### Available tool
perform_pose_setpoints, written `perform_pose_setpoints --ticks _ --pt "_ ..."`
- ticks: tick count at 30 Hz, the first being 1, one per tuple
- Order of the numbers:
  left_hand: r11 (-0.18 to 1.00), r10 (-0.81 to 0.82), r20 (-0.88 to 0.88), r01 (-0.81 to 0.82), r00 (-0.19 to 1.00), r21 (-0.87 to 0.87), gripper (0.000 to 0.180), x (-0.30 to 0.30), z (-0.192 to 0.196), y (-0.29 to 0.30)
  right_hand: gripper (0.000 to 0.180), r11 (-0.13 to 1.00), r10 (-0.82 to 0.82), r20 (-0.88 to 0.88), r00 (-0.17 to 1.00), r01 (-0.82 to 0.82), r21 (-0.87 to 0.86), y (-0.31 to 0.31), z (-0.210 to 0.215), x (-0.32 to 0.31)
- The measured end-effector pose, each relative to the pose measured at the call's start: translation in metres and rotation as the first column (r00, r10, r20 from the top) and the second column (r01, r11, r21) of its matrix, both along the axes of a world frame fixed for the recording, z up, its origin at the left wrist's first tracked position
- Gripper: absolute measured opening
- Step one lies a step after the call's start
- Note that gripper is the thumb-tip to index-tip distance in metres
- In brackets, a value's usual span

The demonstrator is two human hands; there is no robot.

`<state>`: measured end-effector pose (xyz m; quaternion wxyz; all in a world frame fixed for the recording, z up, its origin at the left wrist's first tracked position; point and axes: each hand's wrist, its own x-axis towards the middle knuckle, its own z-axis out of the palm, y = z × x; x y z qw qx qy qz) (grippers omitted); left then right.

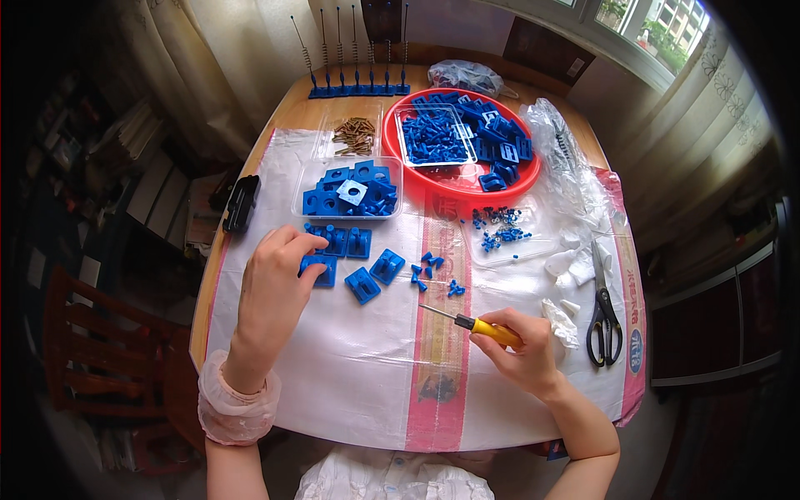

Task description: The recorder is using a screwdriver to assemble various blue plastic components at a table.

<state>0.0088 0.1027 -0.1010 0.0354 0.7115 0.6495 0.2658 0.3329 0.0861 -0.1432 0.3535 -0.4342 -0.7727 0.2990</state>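
My right hand (518, 346) is closed around the yellow handle of a screwdriver (487, 332), its metal shaft pointing left above the white sheet. At the left, my left hand (277, 287) reaches over a cluster of small blue plastic blocks (335, 242). Its thumb and index finger are apart; the thumb lies over the lower blue block (320, 273), and the hand partly hides that block. Two loose blue blocks (387, 267) lie to the right of the cluster. Beside them are small blue pegs (427, 265) in a little pile.
Behind my hands stand a clear tub (392, 208) of blue parts, a pile of brass-coloured screws (354, 136) and a red basin (475, 197) of blue pieces. Black scissors (603, 321) and crumpled tissue (562, 323) lie right. A blue rack (358, 91) with upright spring rods stands far back.
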Motion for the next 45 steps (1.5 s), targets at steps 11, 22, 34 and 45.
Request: perform_pose_setpoints --ticks 11,22,34,45 --pt "0.995 0.038 -0.112 -0.048 0.993 -0.087 0.023 -0.01 -0.02 0.005 0.018 1.0 0.02 0.005 1.0 -0.02 0.003 0.0 -0.001 -0.004" --pt "0.899 -0.326 0.426 0.416 0.844 -0.136 0.01 0.019 0.024 -0.024 0.018 0.998 -0.063 -0.045 0.997 0.064 0.022 0.001 0.0 0.001" --pt "0.756 0.018 0.961 0.626 0.275 -0.193 0.013 0.066 -0.049 -0.011 0.021 0.978 0.002 -0.033 0.999 0.005 0.207 -0.001 0.0 0.001" --pt "0.81 -0.023 0.981 0.579 0.193 -0.095 0.016 0.074 -0.072 -0.009 0.024 0.96 -0.027 0.062 0.998 0.009 0.28 0.0 -0.004 0.0"
